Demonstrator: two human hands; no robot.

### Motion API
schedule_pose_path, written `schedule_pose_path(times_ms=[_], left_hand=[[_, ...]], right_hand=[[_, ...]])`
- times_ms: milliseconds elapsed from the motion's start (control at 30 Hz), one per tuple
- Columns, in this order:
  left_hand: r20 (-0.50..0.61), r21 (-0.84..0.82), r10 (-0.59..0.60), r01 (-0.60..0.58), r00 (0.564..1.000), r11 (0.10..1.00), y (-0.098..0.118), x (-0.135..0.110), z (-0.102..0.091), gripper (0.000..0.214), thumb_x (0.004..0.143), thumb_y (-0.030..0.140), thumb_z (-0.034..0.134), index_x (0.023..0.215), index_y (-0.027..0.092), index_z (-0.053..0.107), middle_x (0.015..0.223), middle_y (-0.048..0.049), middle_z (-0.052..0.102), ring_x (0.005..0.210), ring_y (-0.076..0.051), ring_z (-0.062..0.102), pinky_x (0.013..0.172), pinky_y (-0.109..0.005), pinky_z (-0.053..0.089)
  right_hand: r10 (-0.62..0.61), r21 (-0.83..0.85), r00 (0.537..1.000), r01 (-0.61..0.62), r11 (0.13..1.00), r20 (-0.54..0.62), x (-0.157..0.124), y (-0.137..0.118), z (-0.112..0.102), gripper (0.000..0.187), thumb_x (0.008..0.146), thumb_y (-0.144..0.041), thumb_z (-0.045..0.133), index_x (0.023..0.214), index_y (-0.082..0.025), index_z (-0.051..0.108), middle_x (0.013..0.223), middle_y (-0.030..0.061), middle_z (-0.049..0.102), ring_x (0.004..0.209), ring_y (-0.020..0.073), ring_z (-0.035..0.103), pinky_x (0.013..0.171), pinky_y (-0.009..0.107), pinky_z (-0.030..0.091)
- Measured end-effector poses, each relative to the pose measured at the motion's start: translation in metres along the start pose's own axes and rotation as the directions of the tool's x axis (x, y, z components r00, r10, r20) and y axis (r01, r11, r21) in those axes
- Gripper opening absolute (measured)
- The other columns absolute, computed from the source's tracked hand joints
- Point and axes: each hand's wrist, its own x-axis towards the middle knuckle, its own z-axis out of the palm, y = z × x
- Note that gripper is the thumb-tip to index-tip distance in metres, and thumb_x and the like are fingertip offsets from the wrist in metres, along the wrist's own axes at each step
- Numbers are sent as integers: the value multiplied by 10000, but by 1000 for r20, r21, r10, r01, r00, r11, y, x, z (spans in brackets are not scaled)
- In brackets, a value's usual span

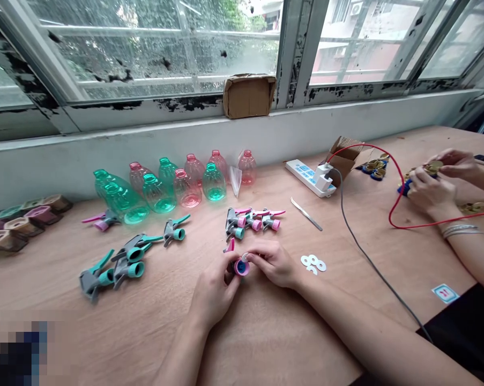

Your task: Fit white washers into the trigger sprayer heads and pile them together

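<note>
Forearms (354, 321) nearest, at 4 and 7 o'clock; left hand (215, 287) holds pink-collared spray head (242, 268) at dial centre; right hand (276, 262) pinches white washer (245, 258) at its rim; loose washers (320, 265) at 3 o'clock

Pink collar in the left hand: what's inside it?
A blue part shows inside the pink collar. The white ring in the right hand covers part of its upper edge; anything beneath the blue part is hidden.

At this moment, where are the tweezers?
In the head view, the tweezers lie on the table right of centre, between the power strip and the loose white rings.
</note>
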Motion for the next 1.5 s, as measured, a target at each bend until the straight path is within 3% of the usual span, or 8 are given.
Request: schedule_pose_path(times_ms=[367,533,833,1067,1200,1333,1500], left_hand=[[16,-52,-6,6,1000,999,0,-1,-1,396,844,209,545,1223,311,498,1034,12,693,588,-121,555,600,-242,456],[14,-61,-8,9,1000,998,-1,-1,-2,401,839,195,549,1221,302,489,1074,14,692,636,-123,586,620,-242,460],[33,-43,2,0,999,999,-1,-1,-2,425,850,175,541,1244,315,466,1112,27,682,693,-123,614,645,-233,465],[17,-47,-6,7,1000,999,3,0,-5,371,866,211,540,1220,308,480,1068,27,686,722,-128,623,662,-237,476],[3,-49,-19,19,1000,999,2,0,-5,355,869,238,548,1215,286,487,1066,4,683,705,-127,613,656,-240,476],[12,-48,-3,3,1000,999,0,-1,-3,365,861,218,550,1214,286,488,1062,3,679,691,-122,598,635,-227,460],[18,-20,-12,12,1000,1000,2,-1,-4,220,854,211,549,1071,249,533,864,21,656,623,-116,555,573,-204,409]], right_hand=[[16,-18,1000,-16,1000,6,-1,-3,2,256,916,-238,556,1134,-225,690,903,33,737,742,156,637,680,261,479],[39,30,999,-39,999,-23,-1,-6,5,210,891,-224,580,1070,-190,684,888,35,723,669,132,609,620,240,472],[-52,68,997,56,996,-54,-3,0,7,170,867,-241,632,1003,-205,730,812,32,715,619,116,554,566,227,424],[-4,142,998,13,990,-70,1,-9,3,190,814,-329,707,904,-163,729,675,7,667,509,79,454,483,203,362],[38,188,999,-32,982,-29,1,-9,2,216,814,-356,706,871,-151,740,680,20,684,514,82,450,478,208,350],[12,133,999,-8,991,-31,0,-7,4,175,837,-323,680,863,-160,739,756,39,704,587,103,511,538,220,390],[80,102,996,-75,992,-41,0,-10,6,131,817,-282,692,848,-155,692,713,13,647,583,100,512,533,212,392]])
